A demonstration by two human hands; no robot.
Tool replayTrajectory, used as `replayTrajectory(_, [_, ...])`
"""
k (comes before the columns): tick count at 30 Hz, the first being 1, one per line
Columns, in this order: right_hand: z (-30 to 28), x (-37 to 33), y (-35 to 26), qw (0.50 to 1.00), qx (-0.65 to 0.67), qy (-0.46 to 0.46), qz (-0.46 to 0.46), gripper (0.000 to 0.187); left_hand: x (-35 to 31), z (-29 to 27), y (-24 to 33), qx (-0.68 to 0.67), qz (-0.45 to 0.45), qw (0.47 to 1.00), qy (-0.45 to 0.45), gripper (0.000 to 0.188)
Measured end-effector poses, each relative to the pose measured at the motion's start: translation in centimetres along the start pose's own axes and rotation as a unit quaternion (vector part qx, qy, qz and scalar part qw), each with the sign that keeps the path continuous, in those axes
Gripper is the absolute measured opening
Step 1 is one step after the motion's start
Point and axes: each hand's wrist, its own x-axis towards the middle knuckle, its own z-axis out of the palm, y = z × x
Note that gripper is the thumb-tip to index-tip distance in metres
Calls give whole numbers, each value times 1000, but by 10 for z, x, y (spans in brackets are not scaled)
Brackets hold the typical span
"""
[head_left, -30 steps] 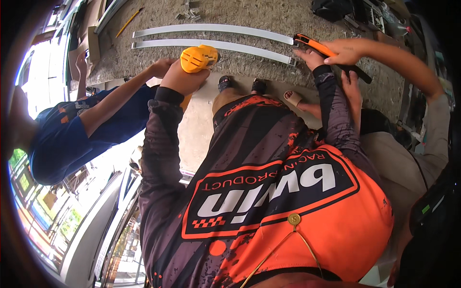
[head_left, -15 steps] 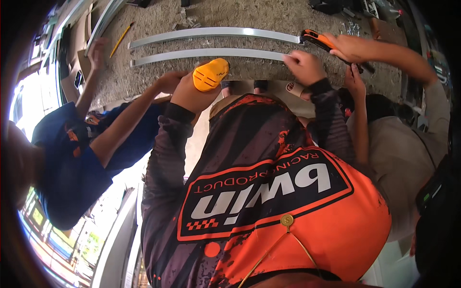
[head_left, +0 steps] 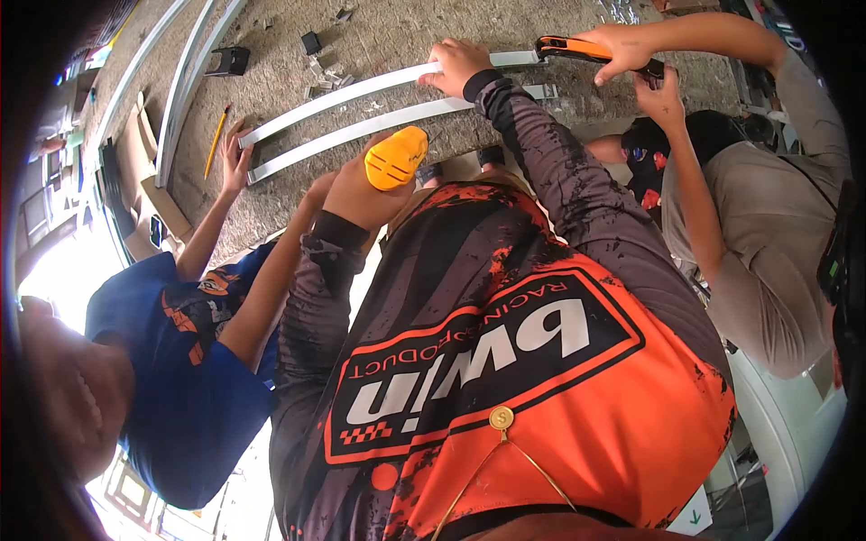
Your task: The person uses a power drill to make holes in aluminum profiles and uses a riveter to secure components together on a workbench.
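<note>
Left hand (head_left: 356, 194) closed around a yellow tape measure (head_left: 395, 159), case held at about 11 o'clock from frame centre, slotted face toward the camera. Right hand (head_left: 458, 65) pressed flat, fingers curled over the upper aluminium strip (head_left: 343, 96), at 12 o'clock.

Long axis of upper aluminium strip: from 10 o'clock low end to 1 o'clock high end, bowed by the lens. Lower aluminium strip (head_left: 361, 133) parallel, just beside it, same heading. Both flat on the concrete floor (head_left: 379, 41).

Orange-handled tool (head_left: 566, 48) laid against the right end of the upper strip, gripped by a co-worker's hand (head_left: 622, 47) at 1 o'clock. Second co-worker's hand (head_left: 236, 153) resting on the left end of the strips at 10 o'clock.

Change from half a second ago: right hand moved left along the upper strip, away from the orange-handled tool; tape measure held in much the same spot in front of the chest; strips now tilted more steeply across the view; blue-sleeved co-worker's hand shifted onto the strip ends.

Edges and room: yellow pencil (head_left: 215, 141) on the floor left of the strip ends; small metal offcuts (head_left: 317, 65) scattered above the strips; open floor between the offcuts and the right hand.
</note>
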Motion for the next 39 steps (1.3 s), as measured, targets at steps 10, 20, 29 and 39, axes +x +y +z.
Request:
replayTrajectory(10, [4, 2, 13, 997, 55, 53, -27, 61, 7, 0, -4, 16, 22, 999, -24, 42])
replayTrajectory(20, [-74, -102, 56, 927, 294, 180, -147, 23, 18, 1, 1, 15, -21, 999, -19, 49])
replayTrajectory(29, [-78, -124, 160, 939, 312, 147, 3, 21, 3, -19, 71, 46, -64, 997, -3, 47])
replayTrajectory(39, [-75, -41, 205, 953, 219, -13, -211, 55, 67, -15, 72, -154, -242, 949, 130, 27])
